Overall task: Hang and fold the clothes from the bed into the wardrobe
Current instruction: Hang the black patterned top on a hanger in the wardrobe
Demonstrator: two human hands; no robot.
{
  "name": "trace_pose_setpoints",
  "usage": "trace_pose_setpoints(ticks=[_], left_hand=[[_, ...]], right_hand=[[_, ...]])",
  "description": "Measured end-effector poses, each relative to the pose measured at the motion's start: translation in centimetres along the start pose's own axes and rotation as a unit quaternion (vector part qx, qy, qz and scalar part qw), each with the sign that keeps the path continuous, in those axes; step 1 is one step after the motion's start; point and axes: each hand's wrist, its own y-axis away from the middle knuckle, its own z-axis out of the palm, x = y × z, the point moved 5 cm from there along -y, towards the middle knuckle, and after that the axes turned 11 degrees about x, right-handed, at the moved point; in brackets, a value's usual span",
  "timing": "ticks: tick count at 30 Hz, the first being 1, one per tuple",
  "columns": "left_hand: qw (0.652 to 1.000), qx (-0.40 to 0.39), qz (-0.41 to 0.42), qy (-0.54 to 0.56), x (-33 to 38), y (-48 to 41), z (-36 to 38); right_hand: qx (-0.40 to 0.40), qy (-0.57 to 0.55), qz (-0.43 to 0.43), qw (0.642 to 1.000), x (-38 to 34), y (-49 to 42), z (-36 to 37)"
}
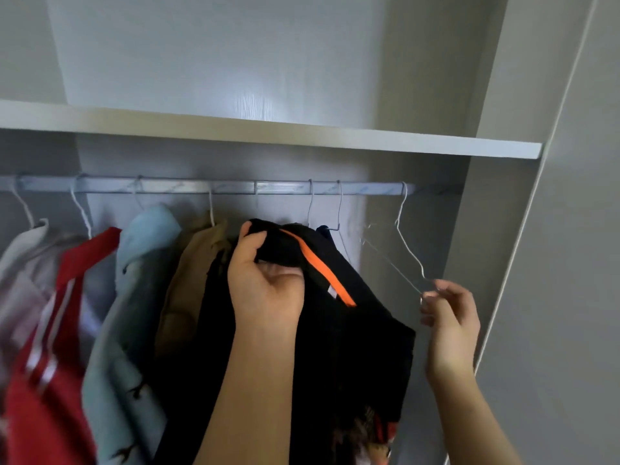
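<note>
I face the open wardrobe. My left hand (265, 280) is raised just under the rail (214, 187) and grips the top of a black garment with an orange stripe (352, 317), which hangs down in front of me. My right hand (449, 313) pinches the lower corner of an empty wire hanger (407, 250) whose hook sits on the rail at the far right. The hanger is tilted toward me.
Several garments hang on wire hangers left of the black one: a tan one (191, 283), a light blue one (134, 313), a red one with white stripes (43, 364) and a pale one (20, 263). A white shelf (268, 129) runs above the rail. The wardrobe's side wall (496, 229) stands at the right.
</note>
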Motion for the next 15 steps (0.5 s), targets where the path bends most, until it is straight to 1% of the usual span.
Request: trace_pose_setpoints(ticks=[1,2,3,4,5,6,8,10,12,13,15], left_hand=[[1.000,-0.001,0.012,0.000,-0.7,-0.7,0.2],[1.000,-0.004,0.026,-0.003,-1.4,-1.5,0.3],[0.999,-0.009,0.038,-0.009,-2.0,-2.2,0.4],[0.999,-0.017,0.050,-0.014,-2.5,-2.8,0.6],[0.997,-0.029,0.064,-0.021,-3.1,-3.4,0.8],[0.996,-0.039,0.079,-0.029,-3.6,-4.0,0.9],[0.993,-0.049,0.100,-0.044,-4.7,-4.9,0.9],[0.992,-0.044,0.106,-0.045,-5.7,-5.6,0.6],[0.992,-0.035,0.111,-0.042,-6.6,-6.5,0.5],[0.992,-0.030,0.118,-0.043,-6.8,-6.9,0.4],[0.990,-0.037,0.130,-0.041,-7.0,-7.4,0.6]], right_hand=[[-0.009,0.050,-0.020,0.999,0.3,-1.7,0.4],[-0.021,0.128,-0.050,0.990,0.7,-3.5,0.8],[-0.036,0.215,-0.094,0.971,0.9,-5.2,1.4],[-0.054,0.291,-0.141,0.945,1.1,-6.8,2.0],[-0.073,0.344,-0.175,0.920,1.4,-8.3,2.5],[-0.093,0.384,-0.185,0.900,2.0,-9.7,3.0],[-0.135,0.446,-0.158,0.870,3.7,-12.3,3.7],[-0.191,0.471,-0.105,0.855,5.6,-14.5,4.4],[-0.257,0.485,-0.074,0.832,7.6,-15.6,5.5],[-0.280,0.483,-0.063,0.827,8.5,-16.0,5.9],[-0.286,0.451,-0.022,0.845,10.1,-16.7,6.5]])
